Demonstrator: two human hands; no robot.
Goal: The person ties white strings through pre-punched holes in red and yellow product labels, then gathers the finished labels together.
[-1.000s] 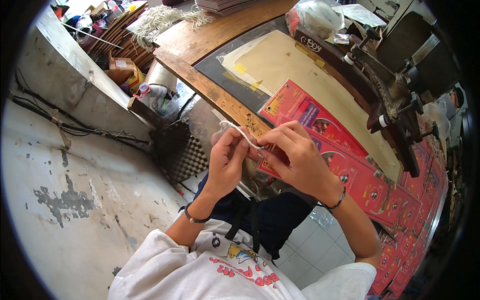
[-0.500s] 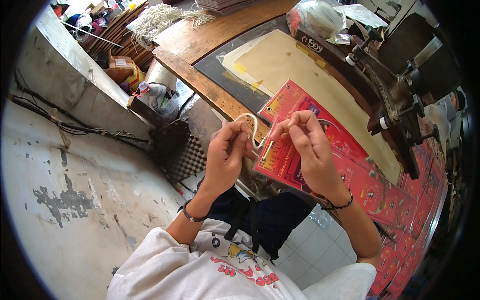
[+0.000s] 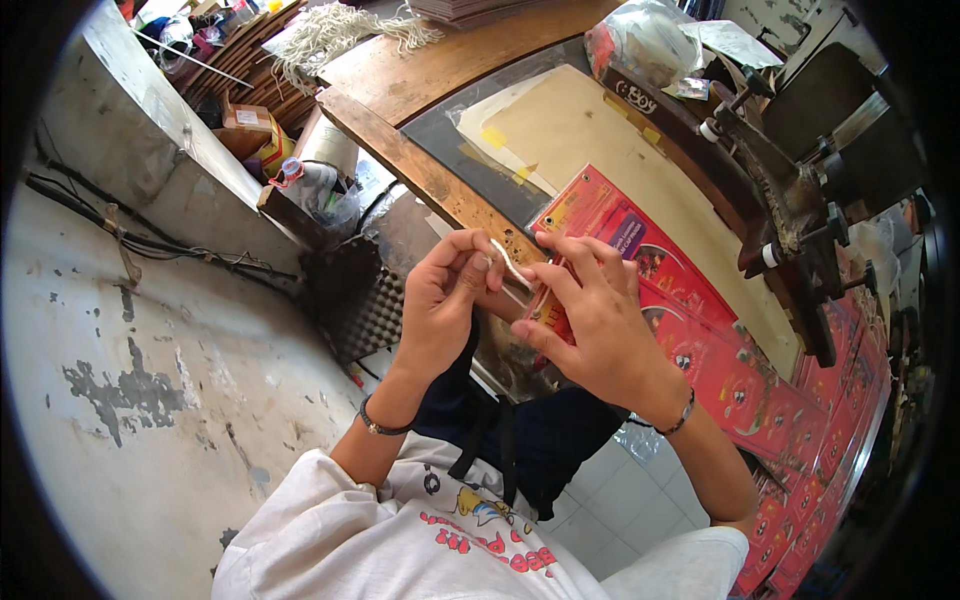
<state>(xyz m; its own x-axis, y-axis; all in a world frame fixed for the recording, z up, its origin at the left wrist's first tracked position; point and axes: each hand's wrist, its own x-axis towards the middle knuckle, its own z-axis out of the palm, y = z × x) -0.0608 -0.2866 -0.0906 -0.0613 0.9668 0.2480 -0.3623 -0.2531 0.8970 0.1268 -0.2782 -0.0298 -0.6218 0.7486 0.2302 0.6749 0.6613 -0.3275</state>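
My left hand [image 3: 440,305] is closed, pinching a short white cord [image 3: 511,264] between thumb and fingertips. The cord runs right to the left end of a glossy red printed card [image 3: 556,316]. My right hand [image 3: 615,325] grips that end of the card, fingers over the top and thumb at the near edge. The hand covers most of this card, and the hole where the cord meets it is hidden. Beyond it lies another red card [image 3: 600,205] with small metal eyelets at its end.
More red cards [image 3: 810,430] spread over the right side. A tan sheet [image 3: 570,120] lies on the wooden table [image 3: 400,150], with a dark clamp-like metal frame [image 3: 780,190] to its right. White cords [image 3: 345,35] are heaped at the far left. A stained wall [image 3: 150,350] rises at left.
My right hand has opened from a pinch near the cord and moved down and left over the card's end. The cord's raised loop has become a shorter, straighter span. The view has shifted slightly.
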